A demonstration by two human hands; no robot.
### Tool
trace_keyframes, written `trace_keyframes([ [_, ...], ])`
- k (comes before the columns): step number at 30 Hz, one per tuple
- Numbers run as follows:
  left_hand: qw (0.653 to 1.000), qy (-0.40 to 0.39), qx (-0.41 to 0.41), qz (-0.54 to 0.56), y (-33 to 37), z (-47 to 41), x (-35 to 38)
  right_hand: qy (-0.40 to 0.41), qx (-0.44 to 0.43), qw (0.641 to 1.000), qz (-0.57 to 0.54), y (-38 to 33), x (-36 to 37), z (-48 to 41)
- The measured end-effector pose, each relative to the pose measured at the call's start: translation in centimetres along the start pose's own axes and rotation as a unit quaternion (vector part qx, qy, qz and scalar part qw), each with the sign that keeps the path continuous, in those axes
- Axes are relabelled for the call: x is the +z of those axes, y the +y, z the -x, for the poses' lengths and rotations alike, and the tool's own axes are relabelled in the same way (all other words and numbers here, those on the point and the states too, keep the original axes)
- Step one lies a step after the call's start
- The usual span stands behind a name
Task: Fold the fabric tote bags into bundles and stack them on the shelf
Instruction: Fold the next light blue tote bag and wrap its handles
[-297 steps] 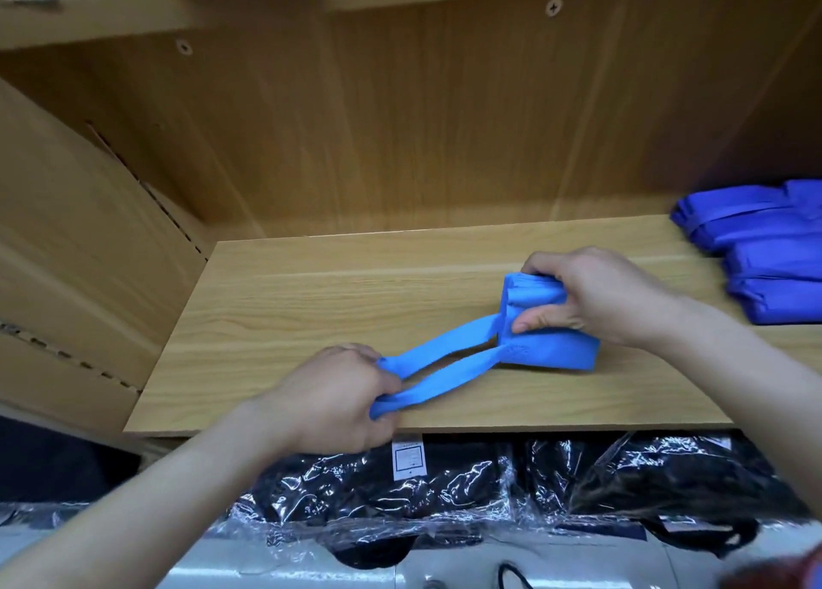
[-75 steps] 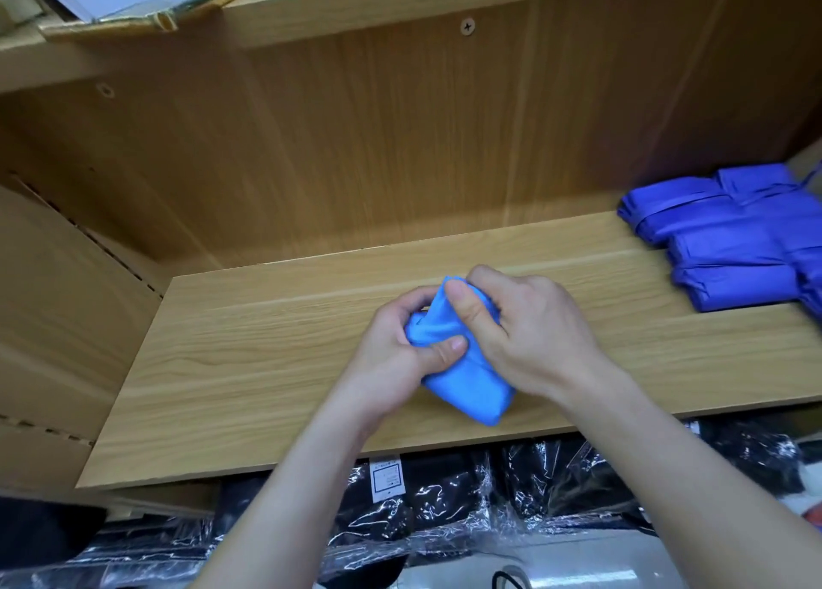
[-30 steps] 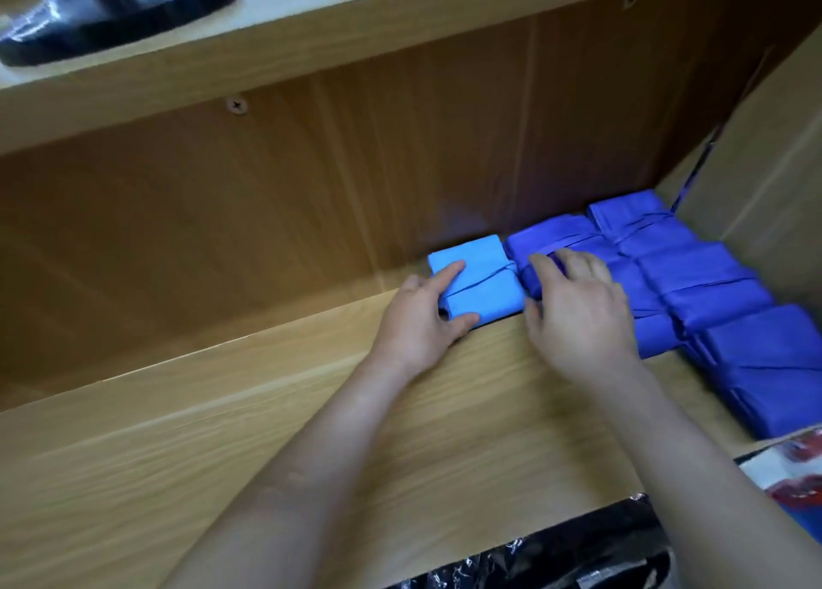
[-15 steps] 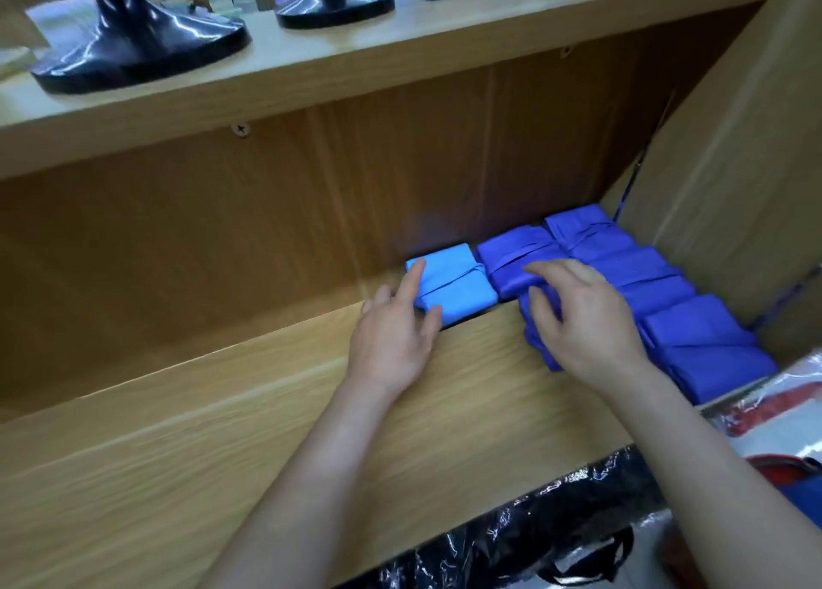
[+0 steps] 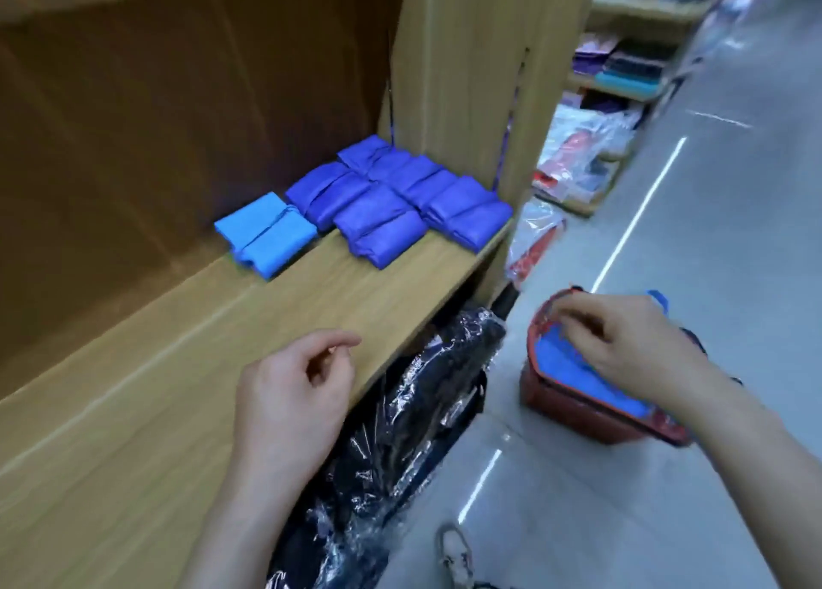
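Shop floor off the shelf's [image 5: 133, 393] right end, and the right hand [image 5: 622, 348] is down over the red basket [image 5: 569, 401], fingers curled toward the flat blue bags [image 5: 574, 373] inside, though whether they pinch cloth I cannot tell. Those bags lie just under that hand, long axis running from the basket's near-left rim to its far-right, so it looks the likelier one to lift the next. Left hand [image 5: 293, 384] hangs loosely curled and empty at the shelf's front edge, well apart from the basket, bundles [image 5: 378, 206] stacked at the shelf's back right.
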State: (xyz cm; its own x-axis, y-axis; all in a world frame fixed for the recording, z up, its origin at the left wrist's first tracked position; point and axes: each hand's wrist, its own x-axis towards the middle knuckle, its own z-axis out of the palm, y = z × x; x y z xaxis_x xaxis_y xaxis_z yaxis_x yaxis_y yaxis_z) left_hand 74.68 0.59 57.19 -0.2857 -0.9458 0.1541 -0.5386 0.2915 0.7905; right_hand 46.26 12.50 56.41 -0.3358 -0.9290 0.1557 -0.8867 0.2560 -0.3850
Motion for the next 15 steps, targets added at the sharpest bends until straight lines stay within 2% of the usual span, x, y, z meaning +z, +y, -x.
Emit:
trace_keyframes([
  [7,0.98,-0.186,0.07,-0.007,2.6,2.3,10.7,-0.074,0.215,0.974,-0.001,11.1,-1.3,10.8],
  [11,0.961,-0.266,0.069,-0.016,3.5,2.8,18.2,-0.025,0.312,0.948,-0.059,18.1,-1.1,15.2],
  [15,0.95,-0.304,0.056,-0.031,4.9,3.2,27.4,0.045,0.392,0.913,-0.108,25.6,-0.9,17.9],
])
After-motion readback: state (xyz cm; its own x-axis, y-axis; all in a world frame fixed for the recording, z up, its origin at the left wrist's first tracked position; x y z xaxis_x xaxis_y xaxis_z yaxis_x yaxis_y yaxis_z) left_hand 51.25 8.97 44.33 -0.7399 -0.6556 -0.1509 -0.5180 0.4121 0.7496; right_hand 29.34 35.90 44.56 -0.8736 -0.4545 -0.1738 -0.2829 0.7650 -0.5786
